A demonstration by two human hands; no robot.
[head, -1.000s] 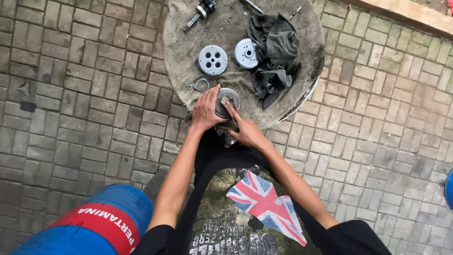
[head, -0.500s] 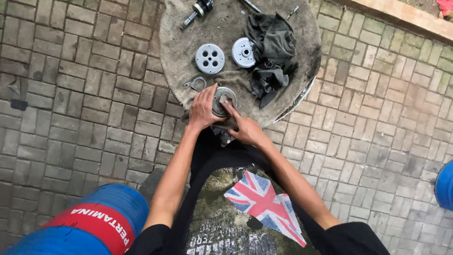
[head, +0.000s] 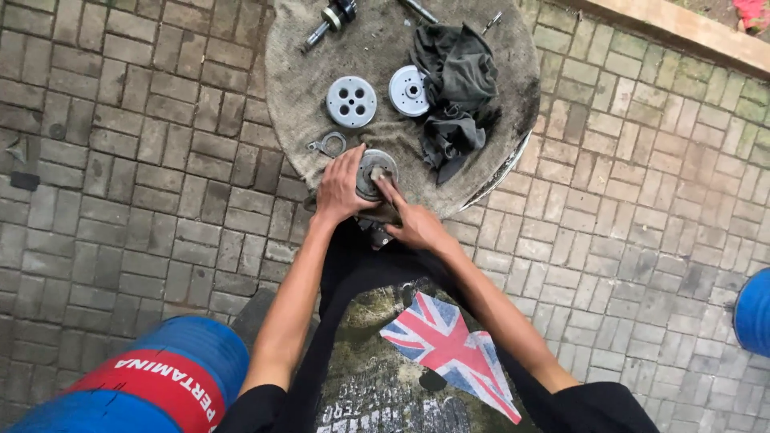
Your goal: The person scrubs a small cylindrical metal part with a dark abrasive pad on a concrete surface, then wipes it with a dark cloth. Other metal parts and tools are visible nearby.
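Observation:
A round metal part (head: 374, 171) with a dark centre sits at the near edge of a round cloth-covered table (head: 313, 72). My left hand (head: 340, 189) grips its left side, fingers curled over the rim. My right hand (head: 411, 223) rests at its right, with the index finger pressed into the part's centre. Behind them lie a silver disc with several holes (head: 351, 102) and a second silver disc (head: 407, 90), partly under a dark rag (head: 459, 84). A small metal ring clamp (head: 327, 145) lies just left of my left hand.
A shaft with a dark collar (head: 330, 19) and thin metal tools (head: 421, 10) lie at the table's far edge. A blue drum with a red band (head: 152, 385) stands at lower left, another blue object (head: 754, 313) at the right edge. Brick paving surrounds the table.
My hands stay on the round part. The view has shifted slightly, so the table and parts sit a little further left and up.

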